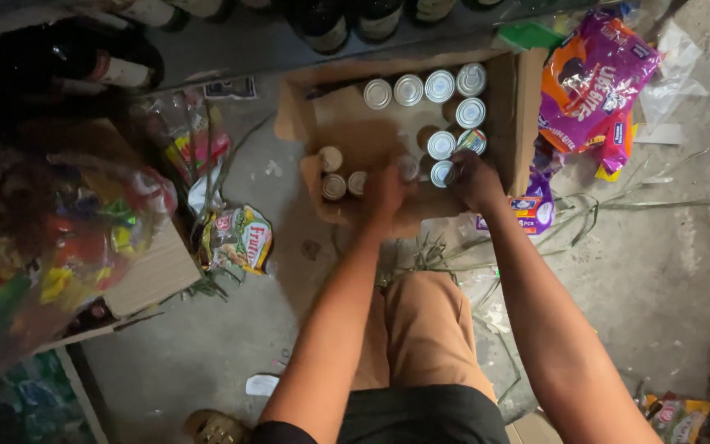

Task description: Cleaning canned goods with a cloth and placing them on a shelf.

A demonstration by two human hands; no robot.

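Cardboard box on floor ahead of knees, cans inside along its far and right sides, snack packets right of box, bottles behind it

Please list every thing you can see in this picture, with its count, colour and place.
box: one, brown cardboard, on the floor ahead
cans: about twelve, silver tops, upright in the box
bottles: several, dark, along the top edge
purple bags: a few, right of the box
snack packet: one, yellow-green, left of the box
plastic sack: one, clear with coloured packets, far left
left hand: over the box front, nearest the cans
right hand: on a can at the right side
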